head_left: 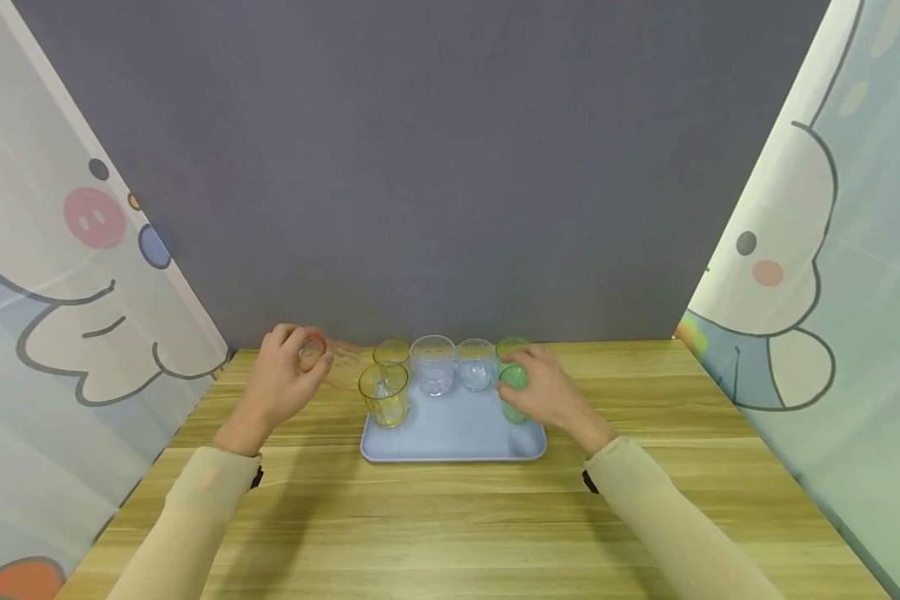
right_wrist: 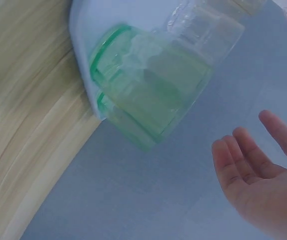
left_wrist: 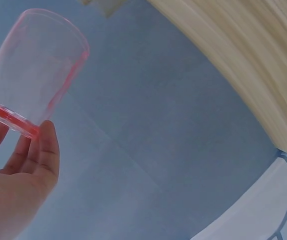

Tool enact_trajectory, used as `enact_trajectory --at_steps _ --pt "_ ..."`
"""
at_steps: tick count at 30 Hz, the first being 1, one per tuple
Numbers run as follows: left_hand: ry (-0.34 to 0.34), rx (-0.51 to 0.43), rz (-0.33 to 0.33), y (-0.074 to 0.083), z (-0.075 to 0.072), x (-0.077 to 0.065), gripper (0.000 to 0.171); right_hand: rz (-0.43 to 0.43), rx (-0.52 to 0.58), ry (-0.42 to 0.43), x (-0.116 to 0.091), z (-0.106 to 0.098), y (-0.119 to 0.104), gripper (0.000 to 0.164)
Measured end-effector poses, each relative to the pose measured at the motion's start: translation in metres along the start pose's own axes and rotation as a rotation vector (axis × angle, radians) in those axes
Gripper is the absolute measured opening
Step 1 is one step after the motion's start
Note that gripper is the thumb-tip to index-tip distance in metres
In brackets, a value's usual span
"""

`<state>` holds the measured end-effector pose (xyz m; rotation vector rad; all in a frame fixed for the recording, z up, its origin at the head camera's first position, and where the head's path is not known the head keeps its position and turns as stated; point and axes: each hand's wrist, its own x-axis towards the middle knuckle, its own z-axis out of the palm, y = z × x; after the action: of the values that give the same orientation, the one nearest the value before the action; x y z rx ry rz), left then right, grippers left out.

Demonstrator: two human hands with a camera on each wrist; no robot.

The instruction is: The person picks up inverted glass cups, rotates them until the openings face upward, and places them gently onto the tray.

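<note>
My left hand (head_left: 288,375) holds a pink see-through cup (left_wrist: 38,65) to the left of the tray, fingers at its thick red base in the left wrist view. Over the tray's right end, my right hand (right_wrist: 263,175) has its fingers spread and slightly bent, with nothing between them. Just beside that hand in the right wrist view is a green cup (right_wrist: 148,80), with a second green cup (right_wrist: 126,125) partly behind it. From the head view, the right hand covers part of both green cups.
A pale blue tray (head_left: 450,442) lies on the wooden table (head_left: 435,525). Along with the green cups, it bears two yellow cups, one in front (head_left: 386,404) and one behind, and two clear cups, a larger one (head_left: 432,362) and a smaller one (head_left: 476,367). A grey wall (head_left: 435,167) rises behind.
</note>
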<state>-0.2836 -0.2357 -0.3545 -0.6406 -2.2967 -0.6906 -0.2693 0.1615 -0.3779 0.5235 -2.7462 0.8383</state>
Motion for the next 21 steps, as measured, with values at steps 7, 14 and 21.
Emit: enact_trajectory --at_steps 7,14,21 --pt "0.025 -0.018 0.002 0.010 0.003 0.002 0.018 -0.004 0.096 0.023 -0.004 -0.001 -0.008 0.048" --pt "0.044 -0.071 -0.019 0.020 0.006 0.004 0.022 -0.023 0.200 0.062 -0.004 0.000 -0.010 0.045" --pt "0.024 -0.167 -0.085 0.032 0.008 0.006 0.026 -0.050 0.348 0.082 -0.006 0.001 -0.015 0.045"
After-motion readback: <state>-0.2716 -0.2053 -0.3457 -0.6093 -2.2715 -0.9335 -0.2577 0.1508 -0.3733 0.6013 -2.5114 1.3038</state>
